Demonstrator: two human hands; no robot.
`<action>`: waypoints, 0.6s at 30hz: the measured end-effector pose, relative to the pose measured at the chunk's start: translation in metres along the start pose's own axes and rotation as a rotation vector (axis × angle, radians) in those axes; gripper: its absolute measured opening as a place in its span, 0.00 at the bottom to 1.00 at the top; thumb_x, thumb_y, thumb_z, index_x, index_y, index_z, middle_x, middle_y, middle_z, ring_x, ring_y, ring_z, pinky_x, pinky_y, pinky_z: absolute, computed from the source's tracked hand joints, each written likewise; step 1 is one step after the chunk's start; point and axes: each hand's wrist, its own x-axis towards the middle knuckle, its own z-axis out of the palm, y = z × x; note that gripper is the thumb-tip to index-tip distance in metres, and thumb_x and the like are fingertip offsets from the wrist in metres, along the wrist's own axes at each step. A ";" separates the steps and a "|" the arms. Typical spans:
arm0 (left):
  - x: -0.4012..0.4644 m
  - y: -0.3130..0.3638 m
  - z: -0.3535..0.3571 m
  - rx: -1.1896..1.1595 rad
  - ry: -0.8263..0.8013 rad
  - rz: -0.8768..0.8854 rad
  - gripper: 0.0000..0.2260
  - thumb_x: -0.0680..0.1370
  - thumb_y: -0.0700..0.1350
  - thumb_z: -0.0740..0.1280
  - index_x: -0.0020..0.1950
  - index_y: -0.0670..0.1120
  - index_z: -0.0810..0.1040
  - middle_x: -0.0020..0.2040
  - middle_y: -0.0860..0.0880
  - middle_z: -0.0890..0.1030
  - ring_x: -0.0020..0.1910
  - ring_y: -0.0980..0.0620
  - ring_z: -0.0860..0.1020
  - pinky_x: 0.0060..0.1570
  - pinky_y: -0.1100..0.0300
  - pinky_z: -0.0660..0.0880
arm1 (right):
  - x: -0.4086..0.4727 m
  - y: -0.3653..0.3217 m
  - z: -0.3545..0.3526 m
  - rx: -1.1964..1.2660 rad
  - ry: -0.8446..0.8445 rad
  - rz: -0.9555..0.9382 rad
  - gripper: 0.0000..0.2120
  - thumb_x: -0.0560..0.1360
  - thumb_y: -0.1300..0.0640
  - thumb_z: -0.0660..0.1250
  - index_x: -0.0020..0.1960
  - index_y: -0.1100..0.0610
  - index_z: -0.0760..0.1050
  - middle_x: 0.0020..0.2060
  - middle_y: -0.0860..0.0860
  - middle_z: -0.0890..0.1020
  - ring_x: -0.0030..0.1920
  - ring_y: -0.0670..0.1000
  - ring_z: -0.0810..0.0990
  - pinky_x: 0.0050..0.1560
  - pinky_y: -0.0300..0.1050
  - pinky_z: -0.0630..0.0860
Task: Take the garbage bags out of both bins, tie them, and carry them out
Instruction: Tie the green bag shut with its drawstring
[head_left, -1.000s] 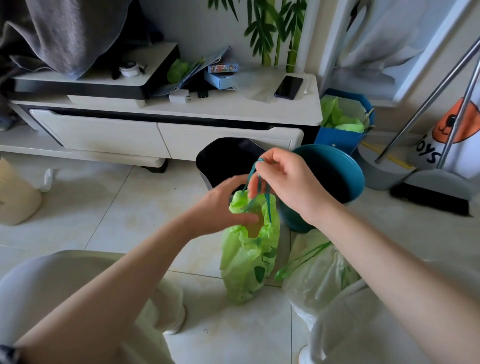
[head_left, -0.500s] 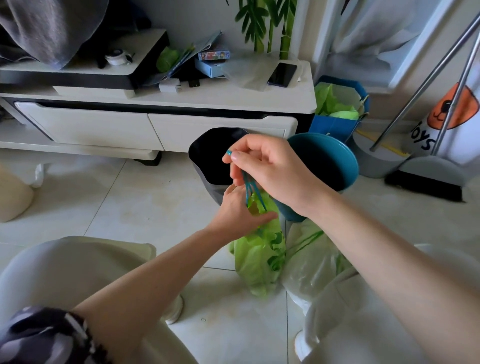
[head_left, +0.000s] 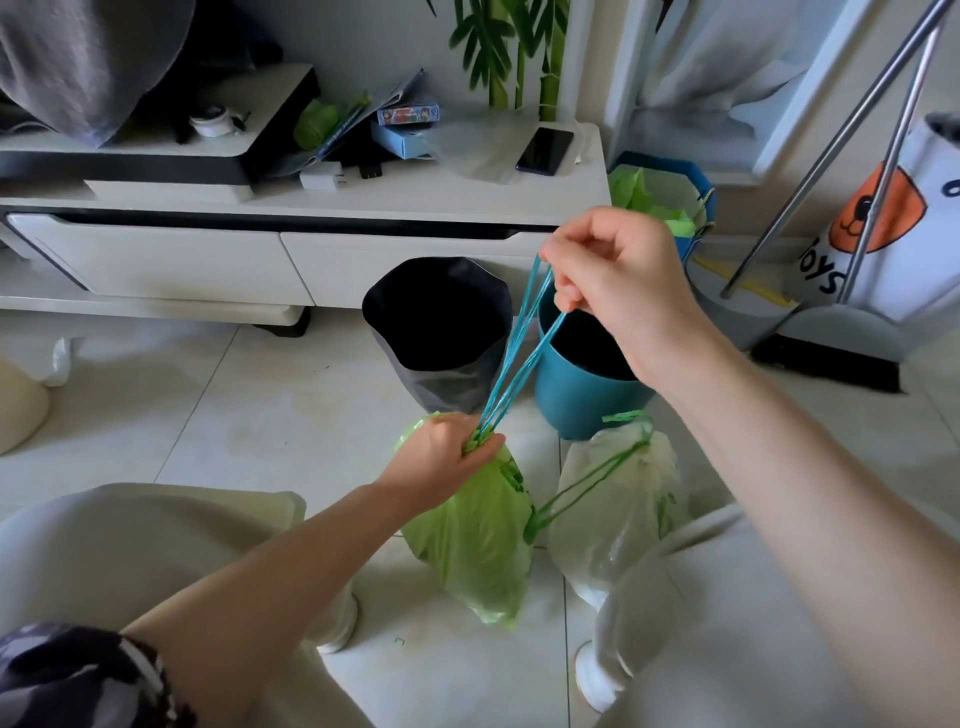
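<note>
My left hand (head_left: 441, 457) grips the gathered neck of the light green plastic garbage bag (head_left: 478, 535); my right hand (head_left: 613, 275) pinches its teal drawstring cords (head_left: 519, 353), stretched tight.

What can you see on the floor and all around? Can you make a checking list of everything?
Surface: pale tiled floor, some smudges.
Job's things: green bag with teal drawstring pulled taut; white bag cinched beside it; black bin and teal bin look empty of bags.
Clutter: phone, boxes and papers on the white cabinet.
Hands: left hand grips the green bag's neck; right hand pinches the drawstring.
Cables: nothing seen.
Surroundings: blue basket, broom and dustpan, bamboo plant.
</note>
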 end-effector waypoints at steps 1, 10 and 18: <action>-0.002 -0.001 0.000 0.022 -0.025 -0.010 0.20 0.79 0.54 0.62 0.33 0.44 0.62 0.31 0.48 0.67 0.29 0.49 0.64 0.31 0.52 0.63 | -0.001 0.001 0.002 -0.045 0.001 -0.013 0.06 0.73 0.65 0.66 0.37 0.61 0.76 0.24 0.49 0.75 0.25 0.48 0.70 0.31 0.45 0.70; -0.008 -0.011 -0.017 0.170 -0.102 -0.066 0.17 0.79 0.57 0.59 0.37 0.47 0.67 0.37 0.50 0.73 0.40 0.47 0.71 0.43 0.52 0.69 | -0.001 0.015 0.012 -0.069 -0.058 -0.026 0.06 0.77 0.65 0.64 0.45 0.68 0.77 0.30 0.56 0.81 0.26 0.49 0.78 0.34 0.44 0.81; -0.008 -0.005 -0.018 -0.124 0.183 -0.178 0.05 0.74 0.45 0.71 0.48 0.49 0.85 0.45 0.54 0.85 0.46 0.55 0.80 0.51 0.56 0.76 | -0.001 0.019 0.014 0.093 -0.125 0.027 0.05 0.78 0.65 0.63 0.45 0.65 0.75 0.33 0.57 0.82 0.31 0.50 0.82 0.38 0.42 0.80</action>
